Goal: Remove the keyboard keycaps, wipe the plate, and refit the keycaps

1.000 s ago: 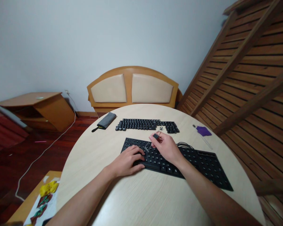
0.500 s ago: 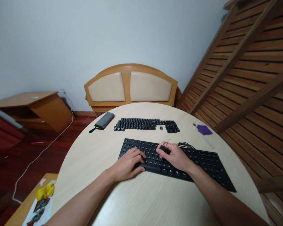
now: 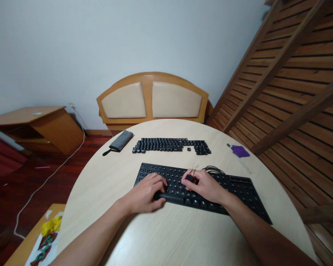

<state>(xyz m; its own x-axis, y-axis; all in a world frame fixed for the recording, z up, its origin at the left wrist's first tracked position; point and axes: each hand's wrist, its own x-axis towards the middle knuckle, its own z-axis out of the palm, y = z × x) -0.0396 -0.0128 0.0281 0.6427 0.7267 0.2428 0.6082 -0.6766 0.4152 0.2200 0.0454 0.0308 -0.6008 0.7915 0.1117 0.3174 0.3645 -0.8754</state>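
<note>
A black keyboard base [image 3: 238, 192] with its keycaps pulled off lies across the round pale table [image 3: 166, 236]. My left hand [image 3: 147, 192] rests curled on the keyboard's left front part, fingers pressed on it. My right hand [image 3: 204, 184] is pinched round a wire keycap puller [image 3: 189, 177] with a small black grip, held down over the middle of the keyboard. The removed keycaps [image 3: 170, 145] are laid out in rows further back on the table, one loose cap among them.
A grey pouch [image 3: 119, 141] lies at the table's back left. A purple cloth and thin stick [image 3: 240, 152] lie at the right. A black cable [image 3: 213, 170] coils behind the keyboard. A padded wooden headboard [image 3: 152, 99] stands behind the table; slatted wood leans at right.
My right hand has come down from above the keycap rows to the keyboard's middle with the puller. The cap it held a second ago now lies among the rows. My left hand stayed put.
</note>
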